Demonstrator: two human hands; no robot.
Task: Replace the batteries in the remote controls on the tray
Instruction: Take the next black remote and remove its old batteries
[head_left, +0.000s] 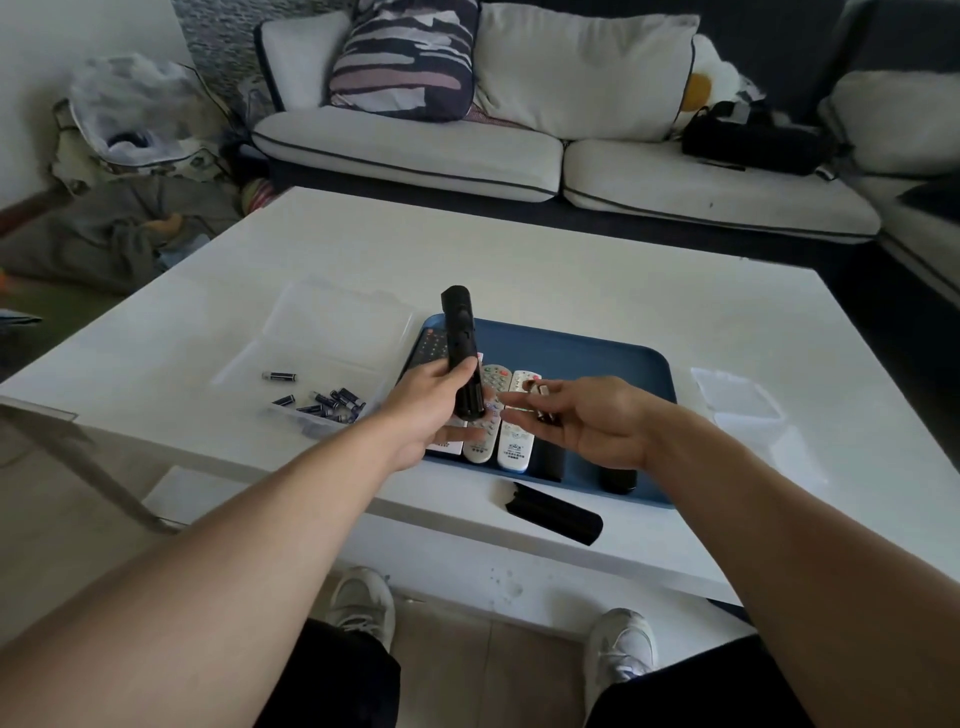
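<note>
My left hand (423, 410) grips a black remote (460, 353) by its lower end and holds it tilted above the left part of the blue tray (571, 351). My right hand (582, 421) hovers over the tray, palm turned up, with two small batteries (539, 399) pinched between thumb and fingers. The remote's black battery cover (553, 513) lies on the table in front of the tray. Two white remotes (514, 441) lie side by side in the tray. A dark remote (432, 344) lies at the tray's left end, and a black one (618, 479) at its front right.
A clear plastic box (332, 332) left of the tray holds several loose dark batteries (332, 401). Another clear box (737, 395) sits right of the tray. All rest on a white coffee table (519, 260). A sofa (519, 150) stands behind it; my shoes are below.
</note>
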